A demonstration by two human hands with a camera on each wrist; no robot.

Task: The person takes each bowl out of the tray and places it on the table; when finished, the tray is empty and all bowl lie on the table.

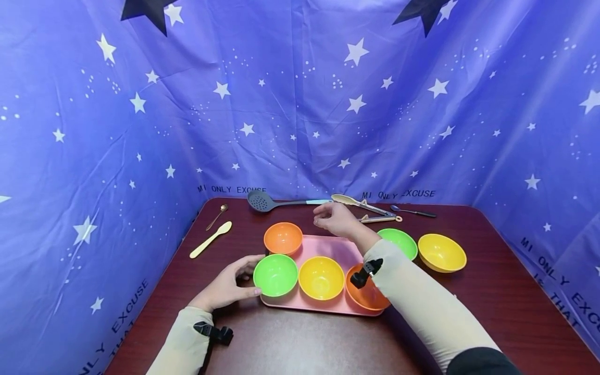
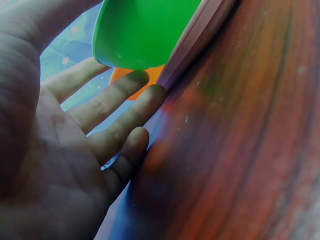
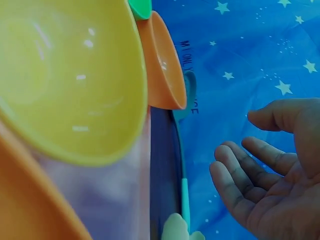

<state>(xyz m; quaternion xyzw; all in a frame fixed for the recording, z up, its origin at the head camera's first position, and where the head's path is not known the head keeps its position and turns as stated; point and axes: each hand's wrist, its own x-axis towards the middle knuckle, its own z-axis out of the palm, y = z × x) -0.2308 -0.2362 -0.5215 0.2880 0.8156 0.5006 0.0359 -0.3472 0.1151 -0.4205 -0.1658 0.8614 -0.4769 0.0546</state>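
At the left end of a pink tray (image 1: pixel 304 301), my left hand (image 1: pixel 227 283) is right beside a light green bowl (image 1: pixel 275 276). Its thumb and fingers are spread along the bowl's side. In the left wrist view the fingers (image 2: pixel 112 107) stretch out relaxed, their tips near the bowl's rim and the tray's edge. My right hand (image 1: pixel 342 221) hovers over the tray's back edge, holding nothing, its fingers loosely bent in the right wrist view. Also on the tray are a yellow bowl (image 1: pixel 321 278), an orange bowl (image 1: pixel 283 238) and another orange bowl (image 1: pixel 363 291), partly hidden by my right forearm.
Right of the tray stand a second green bowl (image 1: pixel 399 242) and a second yellow bowl (image 1: pixel 442 253). Along the back lie a slotted ladle (image 1: pixel 262 202), tongs (image 1: pixel 375 209) and a dark-handled spoon (image 1: pixel 414 211). A small spoon (image 1: pixel 217 216) and a pale yellow spoon (image 1: pixel 212 239) are at left.
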